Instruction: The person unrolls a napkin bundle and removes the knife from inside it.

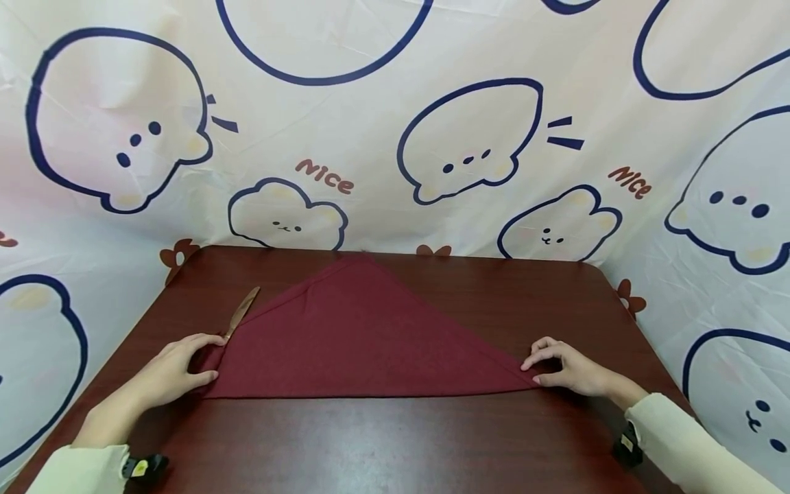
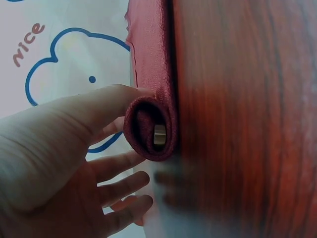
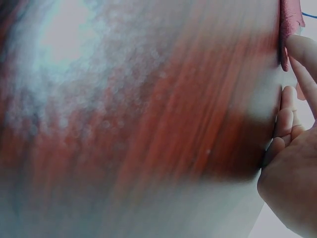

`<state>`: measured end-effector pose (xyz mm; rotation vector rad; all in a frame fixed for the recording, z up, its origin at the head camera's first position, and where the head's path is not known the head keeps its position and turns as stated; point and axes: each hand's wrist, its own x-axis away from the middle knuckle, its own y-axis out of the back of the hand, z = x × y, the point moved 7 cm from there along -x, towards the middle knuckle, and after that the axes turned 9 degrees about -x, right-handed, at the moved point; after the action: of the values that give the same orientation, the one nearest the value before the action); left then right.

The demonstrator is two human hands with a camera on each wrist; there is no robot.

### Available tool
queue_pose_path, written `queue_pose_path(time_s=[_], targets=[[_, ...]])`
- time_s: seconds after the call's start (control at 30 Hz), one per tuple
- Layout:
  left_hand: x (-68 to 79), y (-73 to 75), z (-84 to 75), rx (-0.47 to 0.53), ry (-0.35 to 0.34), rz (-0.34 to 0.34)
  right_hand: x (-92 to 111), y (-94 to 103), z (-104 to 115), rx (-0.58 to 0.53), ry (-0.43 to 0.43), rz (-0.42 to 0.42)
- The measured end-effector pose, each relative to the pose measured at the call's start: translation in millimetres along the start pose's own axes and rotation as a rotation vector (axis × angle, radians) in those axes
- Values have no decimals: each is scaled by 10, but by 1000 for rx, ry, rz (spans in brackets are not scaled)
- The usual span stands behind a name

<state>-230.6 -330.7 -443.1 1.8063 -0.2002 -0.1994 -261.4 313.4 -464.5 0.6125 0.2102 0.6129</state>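
Observation:
A dark red cloth napkin (image 1: 370,329) lies on the table in a triangle, its long edge towards me and its point at the back. Its left corner is rolled around a gold-coloured table knife (image 1: 244,309). The blade sticks out at the far end, and the handle end (image 2: 159,135) shows inside the roll in the left wrist view. My left hand (image 1: 173,370) holds this roll between thumb and fingers. At the right corner, my right hand (image 1: 570,367) pinches the napkin's tip with thumb and fingers. The middle of the knife is hidden in the cloth.
The dark brown wooden table (image 1: 370,446) has rounded back corners. A pale cloth backdrop (image 1: 370,137) with cartoon drawings hangs behind it and along both sides.

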Motion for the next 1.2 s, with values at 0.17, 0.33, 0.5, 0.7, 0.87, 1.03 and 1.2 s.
queue_pose_path(time_s=[0.17, 0.33, 0.5, 0.7, 0.87, 1.03, 1.2], targets=[[-7, 15, 6, 21, -43, -37, -5, 5, 12, -17, 10, 14], [5, 2, 25, 33, -46, -28, -6, 7, 19, -14, 4, 22], [12, -16, 35, 61, -42, -13, -19, 12, 11, -7, -7, 16], [0, -22, 30, 68, -42, -10, 3, 7, 13, -7, 8, 16], [1, -22, 30, 66, -41, -18, 4, 10, 26, -11, 21, 13], [5, 11, -2, 49, -48, -39, 4, 12, 37, -1, 20, 11], [18, 42, -81, 29, -27, -35, 6, 9, 36, 5, 18, 12]])
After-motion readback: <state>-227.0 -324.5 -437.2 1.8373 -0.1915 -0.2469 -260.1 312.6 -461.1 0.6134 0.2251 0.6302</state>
